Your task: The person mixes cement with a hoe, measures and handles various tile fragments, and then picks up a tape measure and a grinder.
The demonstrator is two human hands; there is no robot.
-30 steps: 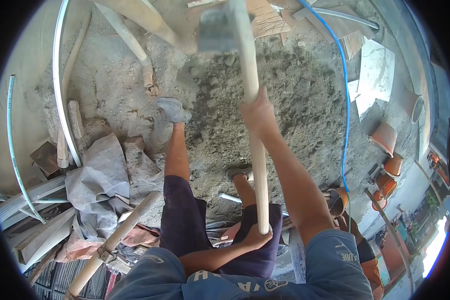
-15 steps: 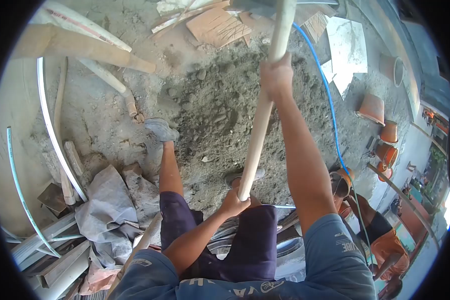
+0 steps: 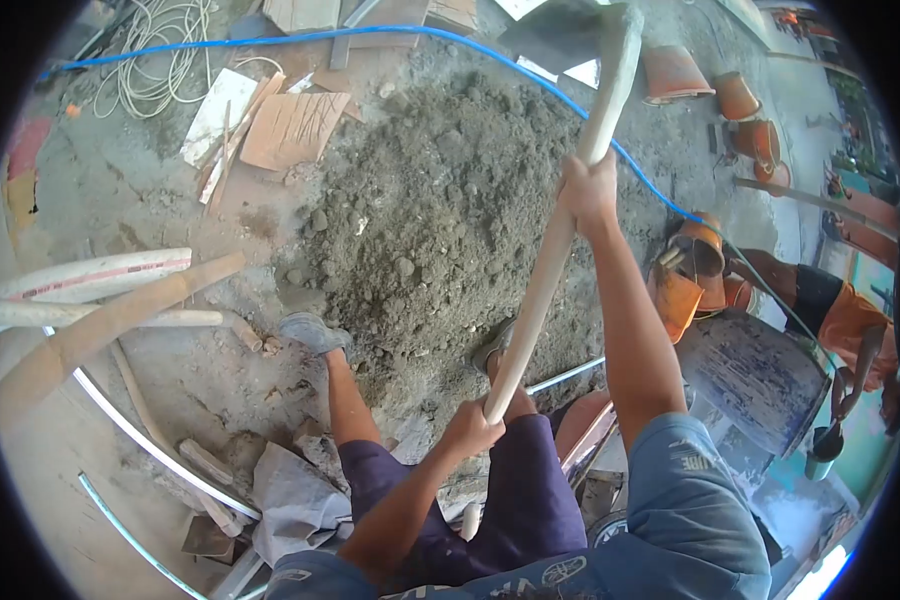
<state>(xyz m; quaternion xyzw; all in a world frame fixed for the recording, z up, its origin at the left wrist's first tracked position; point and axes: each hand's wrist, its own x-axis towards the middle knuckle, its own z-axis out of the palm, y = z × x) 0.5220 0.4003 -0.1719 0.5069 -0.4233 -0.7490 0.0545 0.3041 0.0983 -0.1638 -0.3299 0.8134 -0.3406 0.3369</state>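
A long wooden-handled hoe slants up and away in front of me. Its broad grey blade is raised at the top of the view. My left hand wraps the handle low down, close to my thighs. Farther up the shaft, my right hand grips it with the arm stretched out. Below the hoe spreads a heap of loose grey-brown soil and rubble, with my feet at its near edge.
A blue hose crosses behind the heap. Broken boards lie beyond it, and pipes lie to the left. Orange buckets stand at right. Another person bends there holding a small bucket.
The view has swung, bringing the hoe blade, coiled rope and more of the right side into sight. The hoe is still held in both hands, its upper end now tilted farther right.
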